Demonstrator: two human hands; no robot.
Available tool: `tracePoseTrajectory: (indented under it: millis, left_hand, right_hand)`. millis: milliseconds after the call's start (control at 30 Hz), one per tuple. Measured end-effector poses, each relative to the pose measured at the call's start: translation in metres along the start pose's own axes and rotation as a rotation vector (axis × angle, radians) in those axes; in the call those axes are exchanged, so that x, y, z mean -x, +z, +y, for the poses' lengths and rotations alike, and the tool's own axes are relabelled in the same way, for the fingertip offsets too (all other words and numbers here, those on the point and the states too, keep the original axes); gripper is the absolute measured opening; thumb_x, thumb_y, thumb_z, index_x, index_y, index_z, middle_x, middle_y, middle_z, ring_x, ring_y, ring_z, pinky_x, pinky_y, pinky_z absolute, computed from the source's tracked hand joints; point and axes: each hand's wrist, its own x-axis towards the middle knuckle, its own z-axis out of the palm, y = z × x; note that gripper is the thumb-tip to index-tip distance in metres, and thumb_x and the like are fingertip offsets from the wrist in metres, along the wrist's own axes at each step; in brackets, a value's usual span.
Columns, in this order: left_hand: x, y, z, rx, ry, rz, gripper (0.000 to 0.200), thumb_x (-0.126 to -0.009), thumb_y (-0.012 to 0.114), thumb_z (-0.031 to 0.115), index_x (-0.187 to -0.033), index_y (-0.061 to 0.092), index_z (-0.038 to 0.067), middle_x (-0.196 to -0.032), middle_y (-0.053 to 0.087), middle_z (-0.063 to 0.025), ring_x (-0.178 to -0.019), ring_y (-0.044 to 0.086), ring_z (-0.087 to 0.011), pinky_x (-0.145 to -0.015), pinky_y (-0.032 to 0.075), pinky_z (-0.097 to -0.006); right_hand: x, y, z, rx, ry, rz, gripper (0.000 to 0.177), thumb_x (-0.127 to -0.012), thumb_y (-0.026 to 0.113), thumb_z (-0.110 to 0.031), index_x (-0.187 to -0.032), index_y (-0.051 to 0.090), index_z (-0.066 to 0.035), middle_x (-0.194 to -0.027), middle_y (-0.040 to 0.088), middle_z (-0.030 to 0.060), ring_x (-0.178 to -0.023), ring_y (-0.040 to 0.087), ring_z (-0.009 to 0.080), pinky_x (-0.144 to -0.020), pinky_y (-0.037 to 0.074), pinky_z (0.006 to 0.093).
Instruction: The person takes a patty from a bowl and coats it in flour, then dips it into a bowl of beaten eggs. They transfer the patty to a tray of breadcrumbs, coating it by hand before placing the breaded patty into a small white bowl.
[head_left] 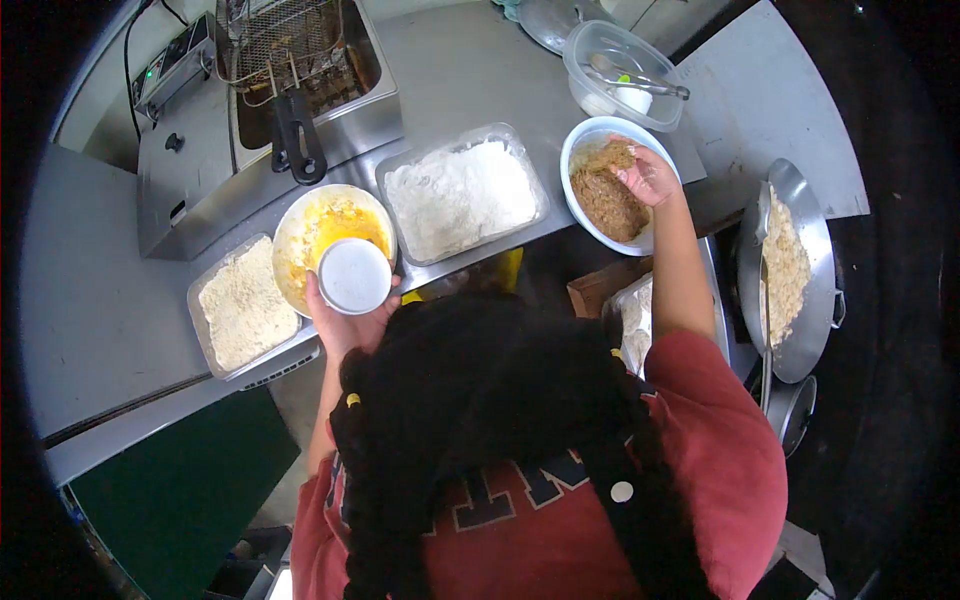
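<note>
My left hand (350, 322) has its fingers wrapped round a small round whitish cup (355, 276), held over the near edge of a white bowl (283, 230) smeared with yellow beaten egg (338, 222). Away to the right, my right hand (648, 176) reaches into a pale blue-rimmed bowl (566, 165) and grips a lump of brown minced mixture (610, 155). More of that mixture fills the bowl below the fingers. Between the two bowls lies a clear tray (540, 205) of white flour (462, 195). Left of the egg bowl is a tray of pale crumbs (248, 305).
A deep fryer (330, 110) with a wire basket (285, 45) stands at the back left, its black handle (298, 140) jutting forward. Behind the mixture bowl is a clear tub (590, 45) with tongs (640, 84). A wok (815, 300) of pale crumbly food sits far right.
</note>
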Motion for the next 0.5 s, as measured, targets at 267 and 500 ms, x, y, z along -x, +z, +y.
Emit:
tracePoseTrajectory:
  millis: [267,500]
  left_hand:
    - [-0.002,-0.009,0.001,-0.006,-0.003,-0.032,0.078,-0.091,0.025,0.073,-0.134,0.049,0.012,-0.112,0.066,-0.0165,-0.091,0.066,-0.033,-0.067,0.052,-0.0414]
    - [0.005,-0.018,0.005,0.008,0.004,0.009,0.077,-0.092,0.024,0.072,-0.135,0.05,0.013,-0.114,0.065,-0.0144,-0.09,0.065,-0.033,-0.066,0.052,-0.0404]
  right_hand:
    - [-0.028,0.125,0.024,0.304,0.229,-0.343,0.038,-0.088,0.061,-0.009,-0.125,0.059,0.001,-0.129,0.059,0.0128,-0.114,0.061,0.0248,-0.096,0.051,0.0405]
    - [-0.083,0.209,0.126,1.075,0.022,-0.573,0.039,-0.081,0.065,-0.005,-0.12,0.064,-0.005,-0.108,0.068,0.0065,-0.099,0.062,0.0145,-0.085,0.051,0.0307]
